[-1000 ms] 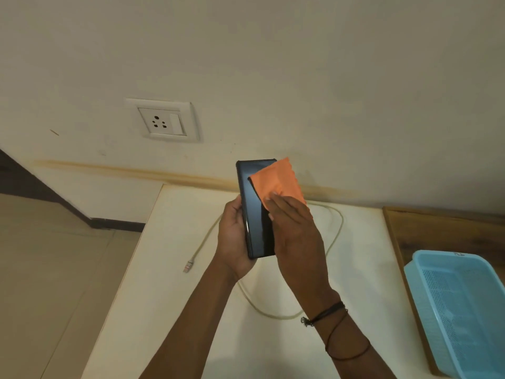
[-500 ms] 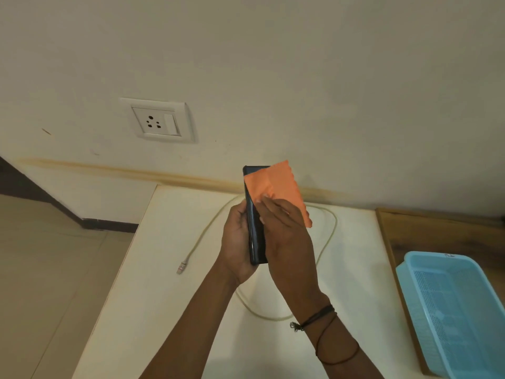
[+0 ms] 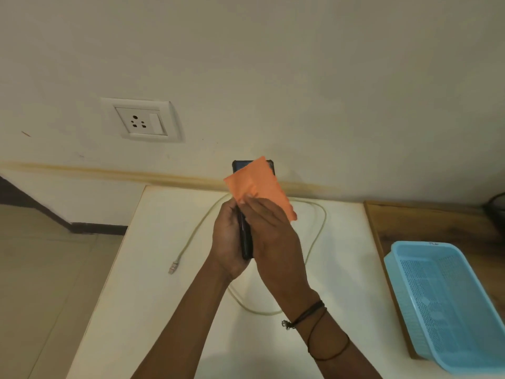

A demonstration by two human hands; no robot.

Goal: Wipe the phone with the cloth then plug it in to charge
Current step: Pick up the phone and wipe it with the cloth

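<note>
My left hand [image 3: 226, 239] grips a black phone [image 3: 245, 242] upright above the white table, holding it from behind and below. An orange cloth [image 3: 259, 184] covers most of the phone's face, and my right hand [image 3: 269, 236] presses it flat against the phone. Only the phone's top edge and a strip of its lower left side show. A pale charging cable [image 3: 317, 233] loops on the table behind my hands, its plug end [image 3: 172, 267] lying free near the table's left edge.
A white wall socket [image 3: 140, 122] sits on the wall at upper left. A light blue plastic basket [image 3: 448, 305] stands on a wooden surface [image 3: 426, 222] to the right of the white table [image 3: 136, 310]. Tiled floor lies to the left.
The phone has turned nearly edge-on and the cloth has slid up over its top. My right hand now covers more of the phone's face.
</note>
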